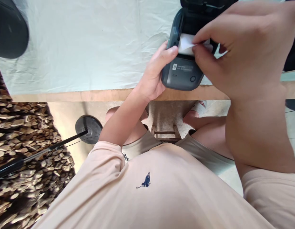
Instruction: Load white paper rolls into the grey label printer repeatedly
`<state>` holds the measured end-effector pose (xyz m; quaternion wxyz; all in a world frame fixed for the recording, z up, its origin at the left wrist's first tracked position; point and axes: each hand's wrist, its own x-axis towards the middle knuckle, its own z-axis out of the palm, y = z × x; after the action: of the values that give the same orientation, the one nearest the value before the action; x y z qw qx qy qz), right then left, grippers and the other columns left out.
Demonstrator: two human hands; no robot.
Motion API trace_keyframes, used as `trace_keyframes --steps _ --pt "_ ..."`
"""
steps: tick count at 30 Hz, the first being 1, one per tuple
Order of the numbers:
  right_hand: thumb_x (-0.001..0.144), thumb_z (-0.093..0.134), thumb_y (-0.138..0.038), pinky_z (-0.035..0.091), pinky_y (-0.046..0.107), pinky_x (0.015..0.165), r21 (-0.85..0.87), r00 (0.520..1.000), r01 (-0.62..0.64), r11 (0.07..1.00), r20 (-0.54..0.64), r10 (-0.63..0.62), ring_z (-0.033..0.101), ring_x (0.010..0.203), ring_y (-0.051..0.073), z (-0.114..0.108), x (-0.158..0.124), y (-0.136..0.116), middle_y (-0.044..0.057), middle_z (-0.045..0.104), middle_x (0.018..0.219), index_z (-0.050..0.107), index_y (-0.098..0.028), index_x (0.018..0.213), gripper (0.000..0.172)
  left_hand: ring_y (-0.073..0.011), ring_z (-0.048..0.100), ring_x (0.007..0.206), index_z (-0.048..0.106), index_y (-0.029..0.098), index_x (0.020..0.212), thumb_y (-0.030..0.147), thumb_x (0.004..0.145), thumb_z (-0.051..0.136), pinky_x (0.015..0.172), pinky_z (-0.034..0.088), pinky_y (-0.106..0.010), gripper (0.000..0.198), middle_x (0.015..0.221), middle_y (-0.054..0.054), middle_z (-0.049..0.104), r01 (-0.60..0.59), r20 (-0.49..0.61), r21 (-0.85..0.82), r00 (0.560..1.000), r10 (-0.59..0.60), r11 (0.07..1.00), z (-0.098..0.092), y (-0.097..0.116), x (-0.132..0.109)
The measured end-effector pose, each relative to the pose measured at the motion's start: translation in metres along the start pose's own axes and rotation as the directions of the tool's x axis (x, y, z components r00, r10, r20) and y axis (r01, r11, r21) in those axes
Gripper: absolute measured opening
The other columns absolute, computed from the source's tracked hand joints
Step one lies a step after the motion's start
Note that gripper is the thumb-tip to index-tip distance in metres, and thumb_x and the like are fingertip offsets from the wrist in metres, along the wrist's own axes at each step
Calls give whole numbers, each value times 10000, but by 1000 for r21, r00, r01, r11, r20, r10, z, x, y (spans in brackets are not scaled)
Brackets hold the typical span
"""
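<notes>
A dark grey portable label printer (182, 74) is held over the table's front edge, its black lid (204, 3) raised at the far end. My left hand (158, 68) grips the printer's left side, the thumb on its upper rim. Inside the compartment lies white label paper (185, 43). Thumb and forefinger of my right hand (223, 44) pinch this paper, and the hand hides the printer's right side. On the near face are a power button and a small white mark with print too small to read.
A pale cloth (90, 47) covers the table, which has a wooden front edge (78, 96). At the far left stands a dark rounded object (10, 28). Below are a stand with a round base (89, 129), a wooden stool (165, 133) and stacked firewood (21, 136).
</notes>
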<state>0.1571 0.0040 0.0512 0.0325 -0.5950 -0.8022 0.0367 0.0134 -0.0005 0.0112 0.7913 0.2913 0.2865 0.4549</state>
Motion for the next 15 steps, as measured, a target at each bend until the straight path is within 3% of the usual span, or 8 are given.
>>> trace_keyframes --steps 4,7,11,13,15 --pt "726 95 -483 239 164 735 -25 994 110 994 -22 -111 371 909 -26 5 -2 -1 -176 438 952 445 -392 918 409 -107 504 772 465 109 774 261 728 233 667 409 -205 281 719 -41 520 -17 42 -41 999 19 999 1 3 0" --pt "716 138 -503 252 166 747 -20 988 152 988 -20 -152 357 899 -27 7 -3 -3 -185 438 961 477 -372 875 397 -138 491 851 457 132 781 269 720 287 704 393 -226 227 703 -19 526 -19 17 -71 1000 20 997 -2 2 -1" --pt "697 245 -508 285 145 749 162 974 222 961 -74 -212 380 829 -66 4 -3 -7 -147 458 927 491 -354 871 338 -153 494 849 451 217 776 198 659 416 660 389 -221 123 721 14 541 53 -36 -123 998 -58 991 -9 -1 -1" --pt "721 223 -480 270 121 709 349 981 137 927 -179 -77 358 730 -92 5 0 -7 -64 469 816 514 -260 865 392 -152 502 816 451 229 783 172 648 421 650 390 -231 150 759 10 545 64 -38 -93 997 -68 994 -11 -2 -1" --pt "735 191 -476 243 109 679 548 952 4 837 -258 164 318 680 -103 11 5 -5 -14 443 786 496 -163 897 466 -146 506 774 452 223 792 162 643 419 647 391 -244 165 790 0 541 40 -39 -36 998 -41 999 -12 -3 -1"
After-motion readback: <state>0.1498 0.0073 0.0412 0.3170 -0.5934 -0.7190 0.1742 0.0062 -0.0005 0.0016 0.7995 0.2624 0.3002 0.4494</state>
